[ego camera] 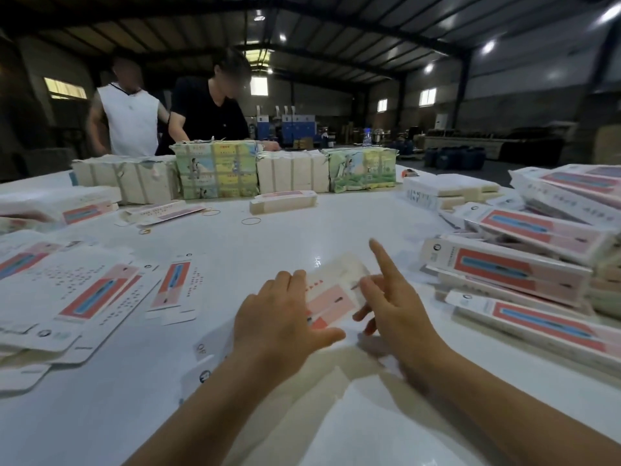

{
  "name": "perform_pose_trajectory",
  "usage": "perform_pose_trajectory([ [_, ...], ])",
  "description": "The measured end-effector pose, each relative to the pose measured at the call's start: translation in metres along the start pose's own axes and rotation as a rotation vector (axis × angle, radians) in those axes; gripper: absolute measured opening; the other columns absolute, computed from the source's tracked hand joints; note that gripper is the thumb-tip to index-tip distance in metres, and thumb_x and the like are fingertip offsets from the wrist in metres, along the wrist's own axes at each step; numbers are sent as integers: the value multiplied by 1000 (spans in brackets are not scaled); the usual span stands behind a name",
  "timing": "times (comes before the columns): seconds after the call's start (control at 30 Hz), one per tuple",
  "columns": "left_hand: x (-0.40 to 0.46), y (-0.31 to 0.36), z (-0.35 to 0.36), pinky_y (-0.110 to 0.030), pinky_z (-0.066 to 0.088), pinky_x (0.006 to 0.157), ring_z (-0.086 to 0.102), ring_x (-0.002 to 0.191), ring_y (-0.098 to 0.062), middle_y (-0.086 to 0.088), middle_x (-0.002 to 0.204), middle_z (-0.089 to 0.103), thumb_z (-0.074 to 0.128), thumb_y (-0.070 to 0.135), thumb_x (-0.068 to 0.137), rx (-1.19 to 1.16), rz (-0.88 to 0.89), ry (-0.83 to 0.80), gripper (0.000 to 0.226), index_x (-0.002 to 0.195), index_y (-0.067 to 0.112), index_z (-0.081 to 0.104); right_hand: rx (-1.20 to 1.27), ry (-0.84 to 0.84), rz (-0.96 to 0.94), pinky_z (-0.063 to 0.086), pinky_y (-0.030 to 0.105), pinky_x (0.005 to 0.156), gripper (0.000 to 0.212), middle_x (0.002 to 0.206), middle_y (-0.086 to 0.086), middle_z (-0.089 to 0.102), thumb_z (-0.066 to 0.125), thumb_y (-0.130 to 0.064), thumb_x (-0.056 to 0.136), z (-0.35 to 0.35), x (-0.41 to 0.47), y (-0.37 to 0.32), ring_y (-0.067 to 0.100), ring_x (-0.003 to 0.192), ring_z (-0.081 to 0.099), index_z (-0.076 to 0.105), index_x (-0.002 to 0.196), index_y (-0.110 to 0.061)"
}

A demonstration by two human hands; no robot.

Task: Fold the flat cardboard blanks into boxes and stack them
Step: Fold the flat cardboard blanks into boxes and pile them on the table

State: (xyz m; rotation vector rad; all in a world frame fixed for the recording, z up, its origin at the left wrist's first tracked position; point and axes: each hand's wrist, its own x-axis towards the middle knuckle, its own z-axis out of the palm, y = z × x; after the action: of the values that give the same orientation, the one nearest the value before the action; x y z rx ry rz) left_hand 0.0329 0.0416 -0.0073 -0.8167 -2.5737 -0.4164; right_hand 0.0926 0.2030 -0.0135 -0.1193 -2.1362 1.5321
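1. The cardboard blank is motion-blurred, its near part hidden under the left hand and right hand.
2. Print on the flat blanks is too small to read.
3. The folded boxes run off the right edge.
4. Two people across the table have blurred faces; bundled stacks hide their lower bodies.

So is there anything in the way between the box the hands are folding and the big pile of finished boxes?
Nothing visible. The pink-and-white cardboard blank sits between the left hand and right hand, and only bare white table lies between it and the stack of folded white-and-red boxes to the right.
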Motion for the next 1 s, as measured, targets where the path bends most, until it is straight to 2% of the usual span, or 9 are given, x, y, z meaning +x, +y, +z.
perform_pose_trajectory([
  [0.1,-1,-3,-5,-27,49,81,51,99,-13,6,116,48,50,80,68,38,-61,68,90,137,26,29,-280,-52,-149,49,14,77,40,118,-11,55,43,-30,100,5,-3,4,-2,88,57,38,138,-40],
  [0.17,-3,-1,-6,-26,47,82,50,100,-13,6,117,48,47,82,69,123,-68,93,90,137,25,29,-331,-55,-164,42,5,79,40,119,-16,50,47,-29,98,8,-3,5,-11,93,52,45,138,-31],
  [0.33,-5,4,-5,-24,40,82,50,101,-12,5,120,48,42,81,72,288,-35,153,88,135,22,29,-602,-102,-233,44,16,82,35,122,-18,38,49,-35,97,7,-8,6,1,86,54,52,132,-37],
  [0.4,-5,3,-6,-24,39,81,50,100,-13,5,118,48,44,80,73,318,-22,162,86,134,22,30,-405,-100,-157,48,21,80,29,122,-14,45,55,-30,95,8,-9,4,5,86,58,61,122,-37],
  [0.5,-5,2,-7,-25,40,80,50,99,-13,5,116,48,47,79,72,277,-18,179,87,134,21,27,294,-227,185,54,30,73,22,117,-2,63,62,-19,89,6,-5,-7,19,94,65,74,105,-28],
  [0.57,-4,3,-7,-26,41,82,50,101,-14,5,117,48,48,79,72,273,9,192,89,135,20,26,498,-301,283,53,33,70,21,106,6,71,64,-19,83,4,-4,-11,19,91,66,75,101,-18],
  [0.7,-4,10,-5,-26,38,78,51,102,-14,6,117,51,48,77,74,246,80,185,86,137,21,29,373,-369,196,51,27,64,18,98,13,72,59,-19,88,4,-7,-8,22,85,67,73,99,-15],
  [0.87,-3,-1,-14,-21,41,63,59,84,-12,12,107,61,54,71,76,39,95,157,60,119,30,48,322,-394,115,51,27,62,21,89,14,70,62,-22,78,0,-5,-8,20,74,65,72,96,-15],
  [1.0,-2,-6,-12,-26,52,74,56,88,-10,15,114,56,56,74,71,-98,51,-12,68,123,34,42,283,-307,52,51,28,60,11,71,7,67,64,-13,80,2,-7,-5,18,65,62,73,85,-17],
])
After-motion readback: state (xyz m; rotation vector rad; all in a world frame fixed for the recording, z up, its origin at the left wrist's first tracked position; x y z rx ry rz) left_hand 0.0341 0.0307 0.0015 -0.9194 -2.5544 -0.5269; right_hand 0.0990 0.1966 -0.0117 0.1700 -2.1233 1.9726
